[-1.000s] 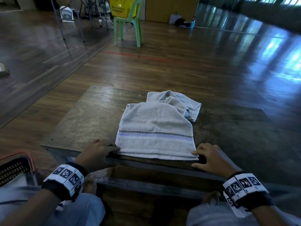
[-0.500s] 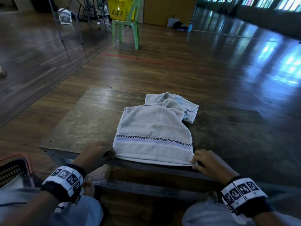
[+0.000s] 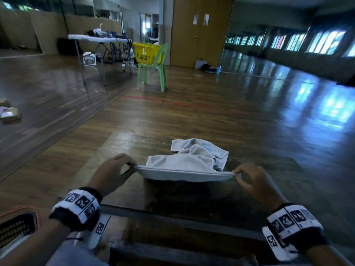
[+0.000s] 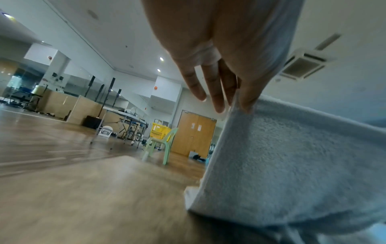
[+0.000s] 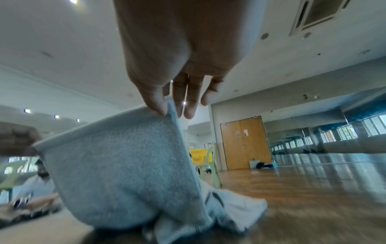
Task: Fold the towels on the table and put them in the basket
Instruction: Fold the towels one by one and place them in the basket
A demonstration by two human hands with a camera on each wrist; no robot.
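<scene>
A pale blue-grey towel (image 3: 184, 174) is lifted by its near edge above the dark wooden table (image 3: 123, 144). My left hand (image 3: 132, 167) pinches the towel's near left corner, and my right hand (image 3: 236, 173) pinches the near right corner. The edge is stretched taut between them while the far part lies crumpled on the table. The left wrist view shows thumb and finger of my left hand (image 4: 240, 105) pinching the towel (image 4: 292, 165). The right wrist view shows my right hand (image 5: 165, 110) pinching the towel (image 5: 125, 165) the same way. A dark basket (image 3: 17, 227) with an orange rim sits low at my left.
A yellow basket (image 3: 147, 53) stands on a green plastic chair (image 3: 153, 70) across the wooden floor. A folding table (image 3: 98, 38) with clutter is at the back left, with wooden doors (image 3: 199, 31) behind. Another person sits at the left in the right wrist view.
Both hands took hold of the towel's near corners and raised that edge off the table, forward and up. The head view tilted up toward the room.
</scene>
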